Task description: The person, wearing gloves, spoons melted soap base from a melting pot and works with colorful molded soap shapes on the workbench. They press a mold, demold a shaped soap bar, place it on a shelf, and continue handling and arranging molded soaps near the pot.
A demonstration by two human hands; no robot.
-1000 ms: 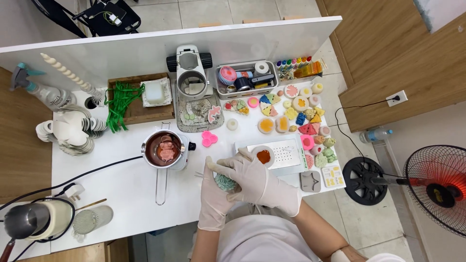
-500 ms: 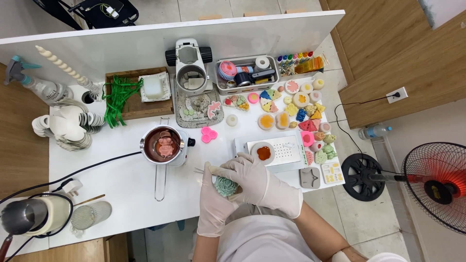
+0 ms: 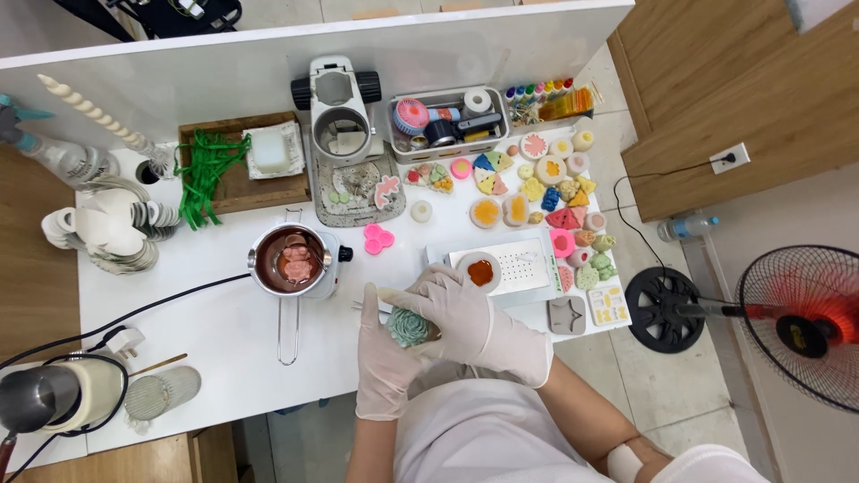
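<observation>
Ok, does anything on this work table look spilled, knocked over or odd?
Nothing stands out. The melting pot sits upright with no spill around it, and both gloved hands, left hand and right hand, hold the green flower piece.

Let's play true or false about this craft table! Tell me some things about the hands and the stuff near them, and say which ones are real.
1. Both hands wear white gloves. True: the left hand and the right hand are gloved.
2. The hands hold a teal flower-shaped piece. True.
3. The metal pot sits to the right of the hands. False: it sits to their left, on the white table.
4. The small dish of orange liquid is on the floor. False: it rests on a white perforated tray on the table.
5. The fan stands on the table. False: it stands on the floor beside it.
</observation>
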